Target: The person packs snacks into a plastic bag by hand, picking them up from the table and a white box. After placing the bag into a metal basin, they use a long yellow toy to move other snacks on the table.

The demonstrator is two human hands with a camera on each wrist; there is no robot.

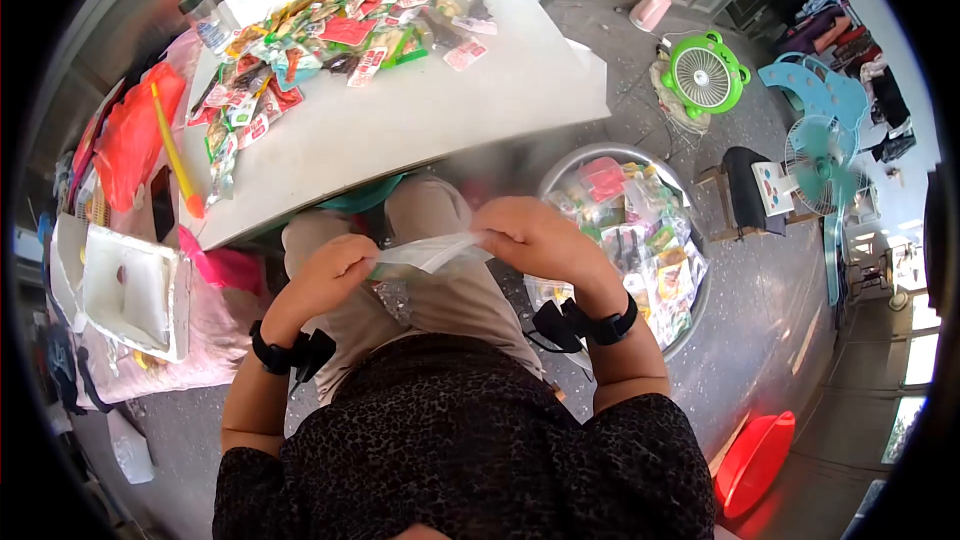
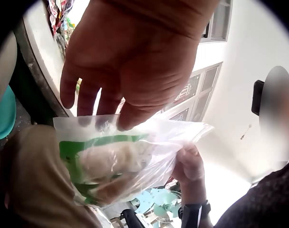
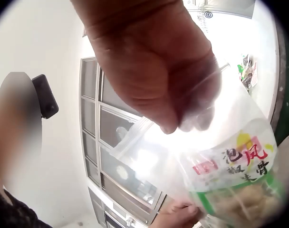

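Pouch of clear plastic with a green printed band [image 2: 111, 166], over my lap rn, stretched btwn both hands. Left hand [image 1: 335, 265]: thumb one side, fingers the other, pinching a top corner. Right hand [image 1: 525, 235]: fingers curled in, pinching the opp. corner. So 2 grips, 1 bag.

Feel-wise, I'd call it light, film soft & floppy, prob. slick, esp. if there's any wet on it. Pale lumps [image 2: 106, 154] sit low, so the weight should hang at the bottom & the top crumple if I let one side go. Best hold imo: both top corners, thumb vs. fingers, pulled taut w/o yanking; thin film could stretch or split. Lumps look OK w/ a gentle squeeze, but that's a guess.

Hard to make out: whether the mouth's sealed or open, can't tell. Glare bleaches the upper film in the right wrist view, and the pouch's bottom is cut off there. Black-and-red lettering [image 3: 254, 152] shows OK, but the smaller red block [image 3: 205, 167] is washed out. Head view: just a shiny strip, contents barely visible.
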